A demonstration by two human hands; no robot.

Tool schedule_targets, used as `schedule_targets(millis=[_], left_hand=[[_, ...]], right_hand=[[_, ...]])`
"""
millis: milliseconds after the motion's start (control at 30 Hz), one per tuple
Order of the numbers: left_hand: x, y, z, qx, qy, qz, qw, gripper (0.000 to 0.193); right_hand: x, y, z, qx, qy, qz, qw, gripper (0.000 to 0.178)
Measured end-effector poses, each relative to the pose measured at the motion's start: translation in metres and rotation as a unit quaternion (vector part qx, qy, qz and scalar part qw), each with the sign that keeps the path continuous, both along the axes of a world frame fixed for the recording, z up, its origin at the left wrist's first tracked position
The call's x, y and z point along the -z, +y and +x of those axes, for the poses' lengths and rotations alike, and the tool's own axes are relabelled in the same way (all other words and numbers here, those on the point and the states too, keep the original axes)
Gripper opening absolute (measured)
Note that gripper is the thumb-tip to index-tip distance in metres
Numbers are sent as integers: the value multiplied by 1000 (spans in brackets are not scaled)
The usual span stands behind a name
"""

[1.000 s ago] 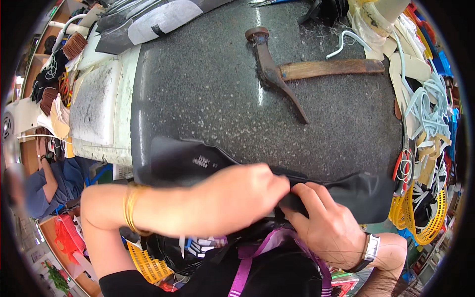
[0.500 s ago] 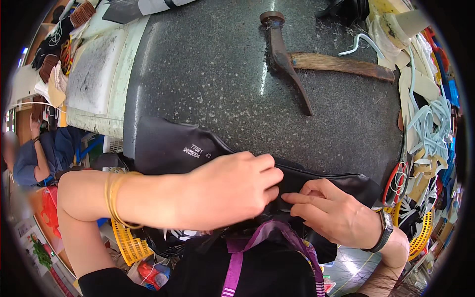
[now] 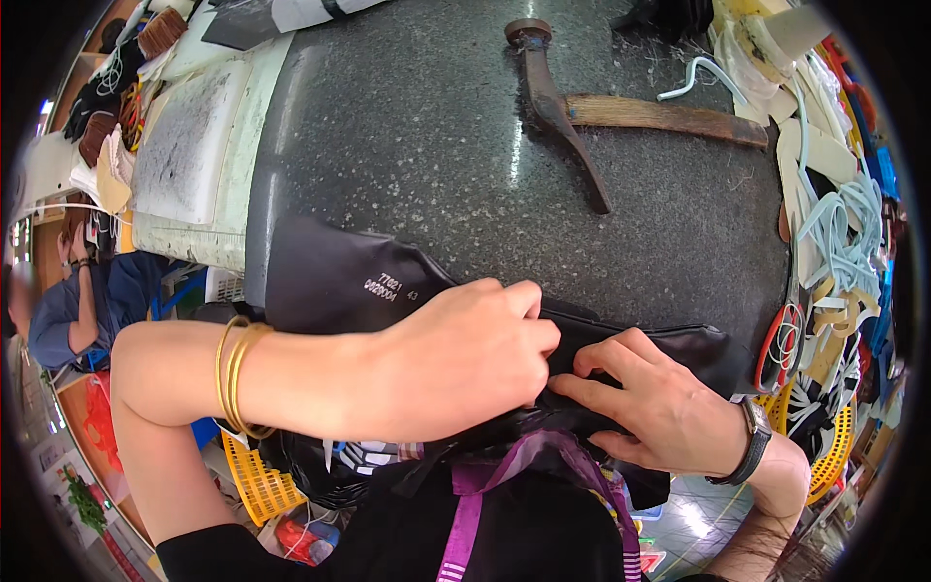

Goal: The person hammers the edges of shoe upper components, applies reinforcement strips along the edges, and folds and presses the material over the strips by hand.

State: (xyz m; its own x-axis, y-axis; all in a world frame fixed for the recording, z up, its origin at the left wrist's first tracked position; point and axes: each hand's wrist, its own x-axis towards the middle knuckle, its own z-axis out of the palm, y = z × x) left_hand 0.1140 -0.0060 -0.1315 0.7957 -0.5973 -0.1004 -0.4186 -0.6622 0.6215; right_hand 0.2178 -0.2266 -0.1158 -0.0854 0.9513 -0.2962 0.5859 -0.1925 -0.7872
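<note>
A black leather piece (image 3: 335,267) with pale printed marks lies along the near edge of the stone slab, its wrinkled right end (image 3: 690,341) past my right hand. My left hand (image 3: 465,364), with yellow bangles on its wrist, reaches across from the left. Its fingers are curled down on the leather, their tips mostly hidden. Close by on the right, my right hand (image 3: 655,393), wearing a watch, rests fingertips on the same leather, thumb and index finger apart. A hammer with a long, curved metal head (image 3: 558,121) and a wooden handle (image 3: 669,121) lies farther off.
The dark stone slab (image 3: 388,145) fills the middle. At right are pale blue strips (image 3: 844,228), red-handled scissors (image 3: 779,349) and a yellow basket (image 3: 834,451). A white board (image 3: 189,141) lies left, another yellow basket (image 3: 257,480) below. A person (image 3: 73,306) sits at far left.
My right thumb has spread away from the index finger, and that hand has opened somewhat. My left hand remains on the leather with only a slight shift. The person at left has raised an arm.
</note>
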Motion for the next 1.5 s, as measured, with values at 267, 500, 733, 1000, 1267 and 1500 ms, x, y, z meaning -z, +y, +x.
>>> schedule_targets(millis=[267, 500, 733, 1000, 1267, 1500], left_hand=[[-7, 4, 5, 29, 56, 5, 998, 24], [30, 60, 8, 40, 252, -311, 915, 54], [36, 61, -29, 96, -75, -91, 988, 61], [-28, 1, -21, 116, -290, 180, 933, 37], [2, -10, -27, 51, -297, 123, 946, 20], [59, -14, -120, 73, 30, 81, 994, 44]], right_hand=[[0, 6, -24, -25, -246, 55, 967, 51], [1, 29, -56, -38, -360, 87, 928, 15], [9, 5, -45, 21, -376, 163, 912, 18], [28, -34, -65, 204, -448, 124, 862, 43], [10, -69, -28, 212, -352, 51, 910, 60], [54, -97, -74, 15, -327, 120, 937, 43]])
